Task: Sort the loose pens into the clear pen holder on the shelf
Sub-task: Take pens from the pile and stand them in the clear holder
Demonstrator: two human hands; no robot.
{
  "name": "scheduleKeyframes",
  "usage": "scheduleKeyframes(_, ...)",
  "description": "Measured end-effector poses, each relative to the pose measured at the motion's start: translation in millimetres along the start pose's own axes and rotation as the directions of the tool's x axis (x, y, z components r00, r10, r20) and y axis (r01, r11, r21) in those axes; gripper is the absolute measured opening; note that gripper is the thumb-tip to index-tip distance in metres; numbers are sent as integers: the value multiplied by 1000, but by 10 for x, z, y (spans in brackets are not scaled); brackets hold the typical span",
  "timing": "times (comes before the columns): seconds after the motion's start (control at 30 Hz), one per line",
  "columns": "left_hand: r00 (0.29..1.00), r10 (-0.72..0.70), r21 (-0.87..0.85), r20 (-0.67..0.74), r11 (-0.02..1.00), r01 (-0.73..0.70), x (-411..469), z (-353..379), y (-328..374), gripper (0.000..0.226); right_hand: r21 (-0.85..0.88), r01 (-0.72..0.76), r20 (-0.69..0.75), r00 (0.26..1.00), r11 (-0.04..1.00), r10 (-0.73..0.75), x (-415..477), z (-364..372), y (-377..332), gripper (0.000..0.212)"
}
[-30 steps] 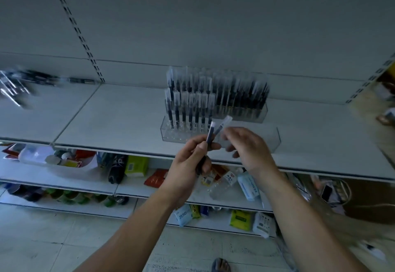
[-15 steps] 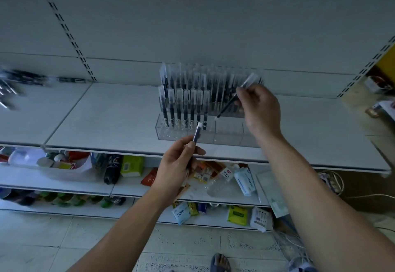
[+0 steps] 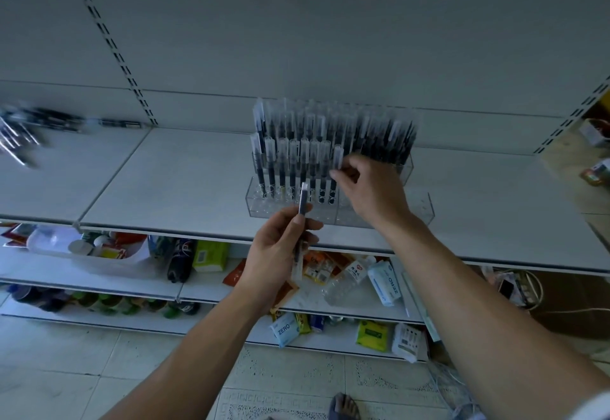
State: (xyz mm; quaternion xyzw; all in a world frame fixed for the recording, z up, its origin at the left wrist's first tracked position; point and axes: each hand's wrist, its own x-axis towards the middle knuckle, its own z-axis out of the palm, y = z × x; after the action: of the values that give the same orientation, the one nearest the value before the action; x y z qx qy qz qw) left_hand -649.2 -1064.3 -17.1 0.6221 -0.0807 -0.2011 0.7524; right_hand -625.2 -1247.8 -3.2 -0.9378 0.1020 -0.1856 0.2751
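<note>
A clear tiered pen holder stands on the white shelf, with several black pens upright in its back and middle rows. My right hand pinches the clear cap of one black pen that stands upright at the right end of the middle row, its tip down in a slot. My left hand is in front of the holder, shut on another black pen held upright, cap up. A pile of loose pens lies blurred at the shelf's far left.
Lower shelves hold bottles, packets, tissue packs and a white tub. The floor is tiled, and a sandalled foot shows at the bottom. Cables and a power strip lie at the lower right.
My right hand has swung its pen from tilted above the holder's right side down and left to upright in the middle row. My left hand has kept its pen nearly still.
</note>
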Motion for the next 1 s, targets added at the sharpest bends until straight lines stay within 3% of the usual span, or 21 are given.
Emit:
scheduleKeyframes(0.1,999,34,22,3,999,-34,35,25,37,22,29,-41,27,999,999,41,-13,-41,-4,20)
scheduleKeyframes(0.27,999,36,-152,7,988,-35,85,91,118,12,224,-206,-48,974,953,222,-375,-167,20,31)
scheduleKeyframes(0.37,1000,-8,-307,-12,952,4,125,201,138,10,531,-376,158,924,759,347,-676,-218,-15,46)
scheduleKeyframes(0.43,998,-54,-396,-13,917,44,161,280,135,13,671,-447,323,895,591,309,-793,-247,-50,40)
scheduleKeyframes(0.5,996,-86,-426,9,901,82,183,358,118,16,759,-406,293,911,510,289,-832,-258,-67,23)
scheduleKeyframes(0.6,993,-98,-405,60,907,114,177,491,95,11,882,-320,159,893,347,420,-787,-262,-78,8)
scheduleKeyframes(0.7,985,-142,-425,101,889,172,181,580,113,15,910,-272,102,879,314,467,-712,-302,-81,7)
scheduleKeyframes(0.77,985,-133,-301,111,940,161,186,556,106,23,909,-246,67,882,335,465,-650,-369,-61,9)
scheduleKeyframes(0.83,997,56,157,48,986,-63,184,422,38,21,873,-228,-3,882,431,471,-544,-476,-3,9)
scheduleKeyframes(0.87,971,236,479,50,847,-230,195,318,-11,21,828,-217,-54,887,517,458,-476,-530,36,8)
scheduleKeyframes(0.9,909,398,726,126,587,-358,220,209,-61,26,765,-201,-107,897,612,429,-405,-575,65,6)
scheduleKeyframes(0.93,856,463,843,232,343,-414,257,109,-112,36,678,-182,-157,911,713,382,-335,-595,98,9)
scheduleKeyframes(0.97,848,431,887,309,190,-420,288,27,-151,47,572,-167,-185,928,803,324,-268,-600,116,10)
scheduleKeyframes(1.0,862,366,907,350,98,-410,310,-33,-186,57,455,-157,-191,944,876,268,-212,-594,125,11)
